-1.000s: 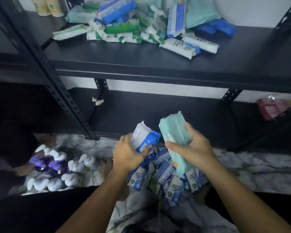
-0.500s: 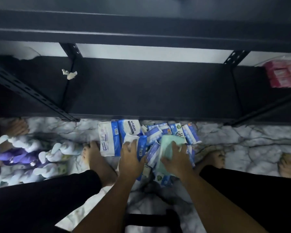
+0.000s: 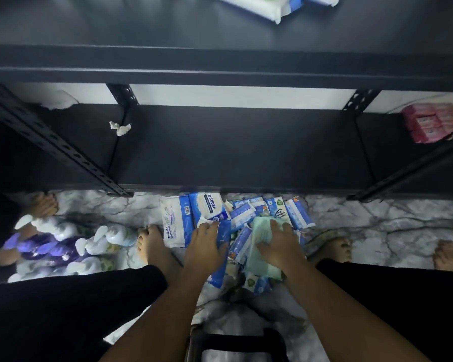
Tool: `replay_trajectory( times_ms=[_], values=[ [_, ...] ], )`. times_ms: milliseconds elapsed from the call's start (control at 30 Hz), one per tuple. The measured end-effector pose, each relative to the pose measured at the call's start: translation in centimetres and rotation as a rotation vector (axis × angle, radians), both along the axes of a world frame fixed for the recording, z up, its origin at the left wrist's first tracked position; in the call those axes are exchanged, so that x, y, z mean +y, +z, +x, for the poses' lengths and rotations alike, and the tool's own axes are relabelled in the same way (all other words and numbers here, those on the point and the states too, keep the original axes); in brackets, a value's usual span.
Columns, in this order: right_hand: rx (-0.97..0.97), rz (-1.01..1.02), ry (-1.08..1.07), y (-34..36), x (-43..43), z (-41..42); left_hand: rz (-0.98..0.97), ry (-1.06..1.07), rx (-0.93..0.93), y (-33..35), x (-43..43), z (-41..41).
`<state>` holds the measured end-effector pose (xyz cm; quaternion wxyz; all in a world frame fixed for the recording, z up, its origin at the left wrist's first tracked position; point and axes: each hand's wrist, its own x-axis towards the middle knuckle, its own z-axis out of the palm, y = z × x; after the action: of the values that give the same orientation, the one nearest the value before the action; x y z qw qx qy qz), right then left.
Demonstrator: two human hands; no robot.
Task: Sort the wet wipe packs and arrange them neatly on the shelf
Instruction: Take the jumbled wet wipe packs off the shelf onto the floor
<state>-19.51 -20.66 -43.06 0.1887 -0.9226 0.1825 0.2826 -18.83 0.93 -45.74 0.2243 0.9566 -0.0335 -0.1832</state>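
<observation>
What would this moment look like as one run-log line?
left hand: grips blue pack | right hand: grips green pack | where: over floor pile, before black shelf | status: neither pack shelved yet

**Shelving and floor: contents**

The black lower shelf board [image 3: 233,147] is carrying one crumpled white scrap [image 3: 119,128] at its left rear. Right of it, the neighbouring bay is holding stacked pink packs [image 3: 426,124]. Above it, the upper board [image 3: 168,24] is bearing white-and-blue packs [image 3: 270,7]. Just in front of it, the marbled floor [image 3: 377,223] is carrying a heap of wet wipe packs [image 3: 246,212]. Further left, white and purple bottles [image 3: 63,246] are lying clustered.
</observation>
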Motion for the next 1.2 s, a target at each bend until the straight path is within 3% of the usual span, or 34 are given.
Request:
replay_trajectory(
  times_ms=[133, 267, 367, 500, 567, 667, 767, 867, 1000, 1200],
  values=[
    [-0.303, 0.175, -0.072, 4.9, 1.5, 1.9, -0.085, 0.052, -0.121, 4.5, -0.7, 0.8],
    [-0.829, 0.312, -0.086, 13.4, 3.3, 4.0, -0.271, 0.086, -0.317, 10.7, -1.0, 1.3],
    [-1.163, 0.414, -0.005, 21.2, 4.1, 5.4, -0.368, 0.067, -0.539, 17.0, -0.7, 3.1],
    [-1.486, 0.372, 0.161, 30.3, 4.0, 8.3, -0.378, 0.01, -0.81, 26.4, 0.4, 5.5],
    [-1.484, 0.35, 0.159, 32.7, 3.3, 10.9, -0.369, -0.016, -0.895, 30.2, 1.2, 6.8],
    [-1.285, 0.273, 0.044, 34.7, 1.3, 15.5, -0.316, -0.063, -0.937, 33.8, 1.8, 9.1],
    [-1.007, -0.116, 0.106, 34.9, -1.2, 18.7, -0.255, -0.091, -0.906, 35.5, 1.3, 11.4],
    [-0.851, -0.264, 0.179, 33.8, -2.0, 19.6, -0.192, -0.114, -0.832, 36.3, -0.9, 13.7],
    [-0.906, -0.297, 0.095, 33.2, -1.8, 20.1, -0.088, -0.105, -0.756, 37.0, -4.5, 16.8],
    [-0.985, 0.0, -0.103, 33.7, -3.1, 21.1, 0.044, -0.079, -0.622, 37.5, -6.9, 20.1]
  ],
)
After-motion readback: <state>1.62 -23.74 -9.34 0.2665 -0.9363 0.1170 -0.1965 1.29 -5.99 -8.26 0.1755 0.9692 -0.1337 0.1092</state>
